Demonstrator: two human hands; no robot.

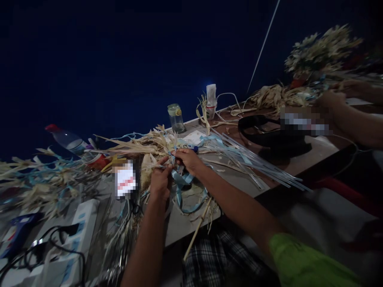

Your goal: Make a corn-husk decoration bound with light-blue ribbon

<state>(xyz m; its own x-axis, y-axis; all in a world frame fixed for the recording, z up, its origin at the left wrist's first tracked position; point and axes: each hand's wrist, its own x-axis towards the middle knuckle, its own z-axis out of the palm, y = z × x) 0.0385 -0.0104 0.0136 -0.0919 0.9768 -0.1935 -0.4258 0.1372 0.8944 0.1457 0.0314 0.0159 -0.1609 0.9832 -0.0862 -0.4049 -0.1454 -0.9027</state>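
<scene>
My left hand [161, 181] and my right hand [186, 159] meet over the table, fingers closed in a pinch. Between them is a small flower [175, 140] made of pale dried husk, its lower part wrapped in blue. Both sets of fingertips press on a light blue ribbon [183, 179] at its base. The ribbon's loose length loops down onto the table under my right wrist. Exactly which strand each hand pinches is partly hidden by the fingers. A heap of dried husk strips [140, 145] lies just behind my hands.
Clear thin rods [257, 159] lie to the right, near a black headband-like object [254, 129]. A glass jar [176, 118] stands at the back. On the left are a plastic bottle [67, 139] and a power strip [80, 227] with cables. Another person's hands [332, 101] work at far right.
</scene>
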